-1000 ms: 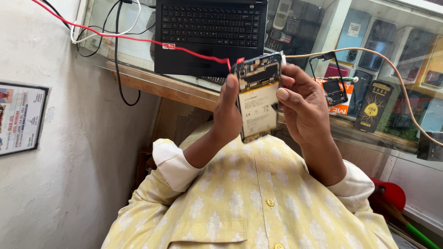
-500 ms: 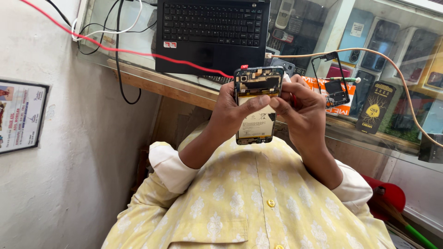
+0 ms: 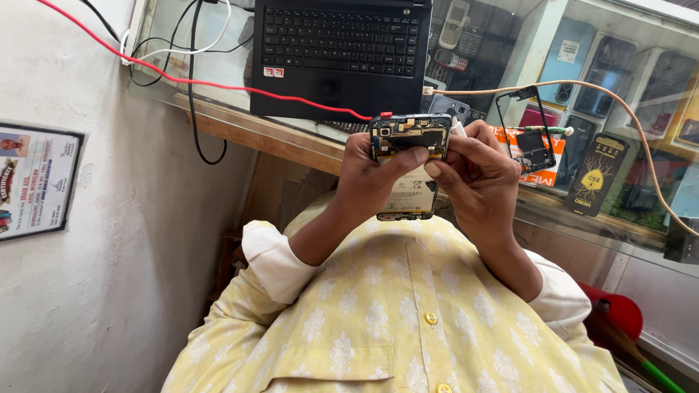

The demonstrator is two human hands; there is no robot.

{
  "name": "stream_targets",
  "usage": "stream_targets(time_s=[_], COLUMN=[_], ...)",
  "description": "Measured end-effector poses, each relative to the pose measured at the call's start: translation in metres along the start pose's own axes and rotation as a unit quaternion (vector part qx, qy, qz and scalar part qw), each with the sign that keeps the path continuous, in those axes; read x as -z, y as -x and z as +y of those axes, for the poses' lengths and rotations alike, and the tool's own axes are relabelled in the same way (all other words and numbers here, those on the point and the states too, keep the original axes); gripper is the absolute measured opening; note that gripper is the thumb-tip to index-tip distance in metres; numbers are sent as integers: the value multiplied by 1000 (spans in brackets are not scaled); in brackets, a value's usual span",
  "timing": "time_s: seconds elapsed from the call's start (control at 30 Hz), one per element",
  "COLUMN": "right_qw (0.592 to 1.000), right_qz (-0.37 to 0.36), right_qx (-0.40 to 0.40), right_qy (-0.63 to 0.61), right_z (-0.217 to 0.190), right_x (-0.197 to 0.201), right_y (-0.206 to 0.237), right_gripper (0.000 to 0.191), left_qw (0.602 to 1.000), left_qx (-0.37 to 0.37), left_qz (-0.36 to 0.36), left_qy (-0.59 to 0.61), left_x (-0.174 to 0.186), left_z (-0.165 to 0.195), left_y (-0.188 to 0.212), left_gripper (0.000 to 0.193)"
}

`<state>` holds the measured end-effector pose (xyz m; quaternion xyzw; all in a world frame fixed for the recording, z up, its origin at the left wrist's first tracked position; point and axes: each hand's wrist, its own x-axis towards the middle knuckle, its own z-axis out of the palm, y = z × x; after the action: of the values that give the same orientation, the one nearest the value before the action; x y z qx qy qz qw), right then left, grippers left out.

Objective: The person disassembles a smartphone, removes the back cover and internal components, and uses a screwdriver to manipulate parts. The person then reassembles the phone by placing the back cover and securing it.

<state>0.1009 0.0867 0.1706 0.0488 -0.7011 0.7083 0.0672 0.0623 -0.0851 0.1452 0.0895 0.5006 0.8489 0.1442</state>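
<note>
Red cable (image 3: 218, 84) runs across the glass counter (image 3: 218, 51) past a black laptop (image 3: 342, 51) | left hand (image 3: 368, 178) grips an opened phone (image 3: 409, 171), back cover off, held upright above the lap | right hand (image 3: 477, 178) clasps its other edge, thumb pressing the circuit board | phone frame (image 3: 526, 131) lies on the counter, right.

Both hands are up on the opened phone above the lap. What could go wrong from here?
1. The opened phone is held in the air by the left hand and right hand alone; a slip could drop it onto the lap.
2. Both thumbs press near the exposed circuit board; too much force might harm small parts.
3. The red wire ends close to the phone's top and could snag.
</note>
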Motion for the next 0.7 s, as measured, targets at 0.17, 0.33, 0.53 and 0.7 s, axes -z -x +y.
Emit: stream_targets(time_s=[0.17, 0.33, 0.53, 0.7], right_qw=[997, 995, 999, 996], right_qz=[13, 18, 20, 37], right_qx=[23, 35, 25, -9], right_qy=[68, 87, 25, -77], right_z=[-1, -5, -3, 12], right_x=[-3, -8, -6, 3], right_y=[-1, -7, -11, -5], right_gripper=[32, 30, 32, 31], left_qw=[1000, 999, 977, 967], left_qx=[-2, -5, 101, 90], left_qz=[17, 24, 72, 87], left_qy=[1, 46, 171, 221], left_x=[-1, -1, 1, 14], left_z=[-1, -2, 8, 17], left_y=[0, -6, -20, -29], left_gripper=[10, 10, 27, 38])
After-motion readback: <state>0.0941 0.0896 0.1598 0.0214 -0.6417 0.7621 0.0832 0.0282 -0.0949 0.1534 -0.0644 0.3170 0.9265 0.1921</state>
